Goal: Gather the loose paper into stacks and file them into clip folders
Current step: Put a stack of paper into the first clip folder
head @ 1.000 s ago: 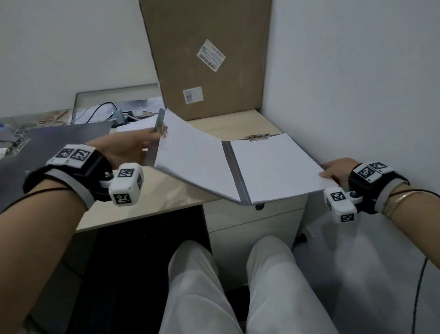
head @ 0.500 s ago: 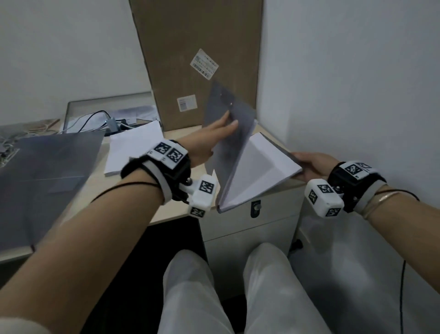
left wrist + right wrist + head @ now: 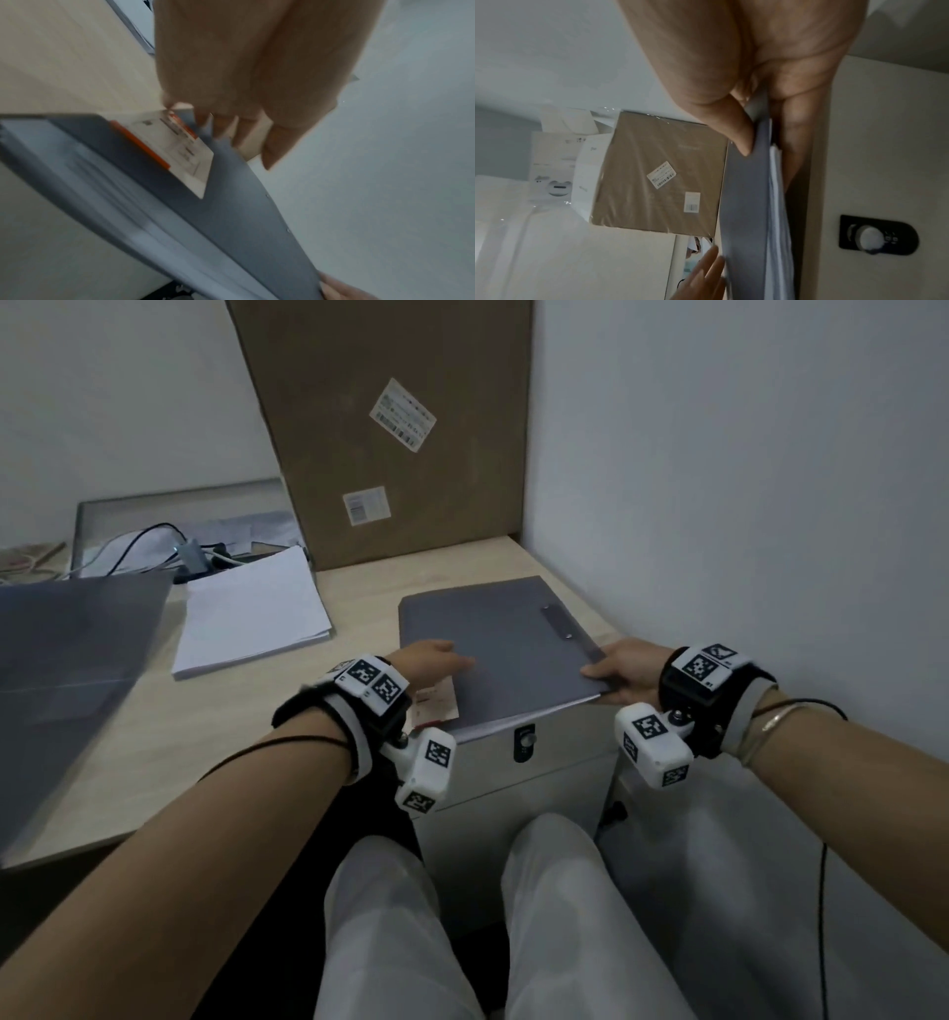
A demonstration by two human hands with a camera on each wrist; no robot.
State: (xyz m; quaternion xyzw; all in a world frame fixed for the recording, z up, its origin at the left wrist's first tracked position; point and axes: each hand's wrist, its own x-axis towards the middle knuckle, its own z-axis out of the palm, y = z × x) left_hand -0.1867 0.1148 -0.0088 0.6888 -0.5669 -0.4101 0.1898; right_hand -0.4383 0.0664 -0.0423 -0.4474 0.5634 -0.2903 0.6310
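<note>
A grey clip folder lies closed at the desk's right front corner, white sheets showing along its near edge. My left hand rests with straight fingers on its cover, beside a white and orange label. My right hand pinches the folder's right front corner, thumb on top and fingers underneath, paper between the covers. A loose stack of white paper lies on the desk to the left of the folder.
A second grey folder lies open at the left of the wooden desk. A tall cardboard box leans on the back wall. Cables and a tray sit behind the paper. A white drawer unit with a lock stands under the folder.
The folder was open and flat, then half folded; now my left hand has swung its cover down shut. My right hand has kept its hold on the right corner.
</note>
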